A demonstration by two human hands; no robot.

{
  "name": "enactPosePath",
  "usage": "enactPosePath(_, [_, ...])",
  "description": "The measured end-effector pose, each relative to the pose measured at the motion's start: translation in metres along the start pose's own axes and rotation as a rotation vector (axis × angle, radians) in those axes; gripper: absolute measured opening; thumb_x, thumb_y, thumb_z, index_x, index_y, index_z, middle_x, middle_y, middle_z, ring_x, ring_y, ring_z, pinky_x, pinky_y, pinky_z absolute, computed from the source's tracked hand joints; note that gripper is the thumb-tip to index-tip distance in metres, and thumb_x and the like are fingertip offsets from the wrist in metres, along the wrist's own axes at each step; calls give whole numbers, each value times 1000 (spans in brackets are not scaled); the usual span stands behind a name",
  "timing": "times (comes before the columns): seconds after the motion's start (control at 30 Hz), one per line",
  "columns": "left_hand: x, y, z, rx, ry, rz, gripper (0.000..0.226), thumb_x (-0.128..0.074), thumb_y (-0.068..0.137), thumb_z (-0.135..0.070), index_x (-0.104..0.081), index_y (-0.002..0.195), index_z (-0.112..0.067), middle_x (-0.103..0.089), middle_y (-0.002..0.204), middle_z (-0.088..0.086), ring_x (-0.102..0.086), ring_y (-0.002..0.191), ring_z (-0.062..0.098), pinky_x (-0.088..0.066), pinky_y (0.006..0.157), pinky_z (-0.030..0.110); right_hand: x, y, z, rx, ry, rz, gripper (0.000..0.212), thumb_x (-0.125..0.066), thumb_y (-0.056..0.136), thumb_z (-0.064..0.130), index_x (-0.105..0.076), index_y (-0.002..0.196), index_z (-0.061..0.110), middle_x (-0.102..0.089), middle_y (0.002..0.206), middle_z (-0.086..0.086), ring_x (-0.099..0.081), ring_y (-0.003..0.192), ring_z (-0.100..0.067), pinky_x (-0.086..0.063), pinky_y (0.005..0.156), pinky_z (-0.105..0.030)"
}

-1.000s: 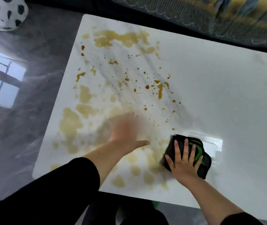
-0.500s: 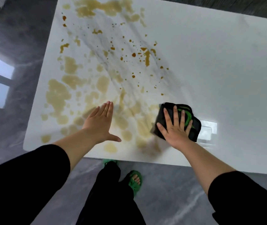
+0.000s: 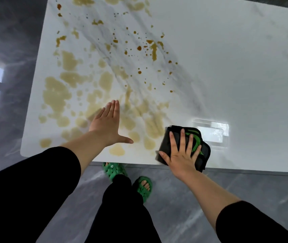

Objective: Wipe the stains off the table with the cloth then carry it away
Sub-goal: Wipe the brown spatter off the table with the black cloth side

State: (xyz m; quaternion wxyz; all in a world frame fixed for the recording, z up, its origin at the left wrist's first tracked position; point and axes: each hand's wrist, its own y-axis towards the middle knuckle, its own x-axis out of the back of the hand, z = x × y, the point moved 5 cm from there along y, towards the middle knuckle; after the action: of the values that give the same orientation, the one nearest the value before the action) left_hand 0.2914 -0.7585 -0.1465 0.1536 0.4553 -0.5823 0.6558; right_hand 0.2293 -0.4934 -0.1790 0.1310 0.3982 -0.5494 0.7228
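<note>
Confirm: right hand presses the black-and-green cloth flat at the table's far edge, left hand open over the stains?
No. The head view shows the cloth at the near edge of the table, not the far one. The rest holds: the right hand presses it flat, the left hand is open over the stains.

Soft daylight, window glare on table (image 3: 244,67), wide-angle distortion

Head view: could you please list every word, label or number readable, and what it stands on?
None can be read.
The green marking on the black folded cloth under the right hand forms no legible letters.
The round badge on the green perforated sandal is too small to read.
</note>
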Motion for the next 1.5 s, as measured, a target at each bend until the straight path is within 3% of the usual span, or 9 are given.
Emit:
enactPosePath(0.23, [-6,2,2,-19,-4,-10,146,-44,56,-94,31,144,-5,30,157,7,24,145,19,12,118,34,47,50,23,-9,39,-119,77,8,65,82,43,126,49,43,148,5,34,138,-28,21,104,-62])
enactPosePath(0.43, [-5,1,5,-37,-7,-4,145,-44,57,-94,29,146,-5,27,158,8,22,146,19,7,120,36,15,20,24,40,49,-129,78,2,73,81,36,135,48,47,144,8,44,132,-23,21,105,-61])
enactPosePath(0.57, [-4,0,4,-39,-5,9,145,-43,58,-94,30,145,-4,28,158,9,22,146,20,8,120,36,-19,-11,36,-51,75,-104,78,5,73,80,39,134,46,51,142,7,44,132,-25,18,107,-63])
enactPosePath(0.7, [-5,0,4,-34,-5,-6,145,-44,58,-94,30,145,-4,28,158,9,22,146,20,8,120,37,2,16,54,-118,125,-159,79,6,69,83,44,129,47,53,139,7,35,137,-29,23,103,-62])
enactPosePath(0.83, [-6,1,3,-29,-7,-13,146,-44,56,-94,29,145,-4,27,158,8,22,146,20,9,120,36,37,54,71,-130,133,-206,80,1,72,82,41,131,46,41,149,3,32,139,-30,22,104,-63])
enactPosePath(1.0, [-7,1,6,-40,2,-24,145,-43,57,-94,28,146,-4,26,158,9,21,146,20,10,118,35,32,45,68,-53,130,-204,78,-8,81,80,33,137,45,39,151,4,31,140,-28,20,106,-61])
enactPosePath(1.27, [-2,0,5,-34,-31,-17,143,-42,59,-93,29,145,-4,26,158,8,21,146,20,11,118,34,-25,-12,61,-88,80,-100,80,3,73,81,38,135,46,47,145,6,51,126,-22,28,101,-58])
enactPosePath(1.4, [-3,0,3,-27,-33,-39,142,-39,59,-94,29,145,-4,26,158,8,22,146,20,14,115,33,12,29,75,-89,84,-174,81,4,68,83,41,131,47,51,141,7,38,136,-28,23,103,-61])
enactPosePath(1.5, [-4,1,3,-24,-47,-51,142,-41,59,-94,29,145,-4,25,158,8,22,146,19,14,115,33,47,67,85,-85,82,-208,83,9,65,83,38,133,46,43,148,4,32,139,-29,22,104,-61])
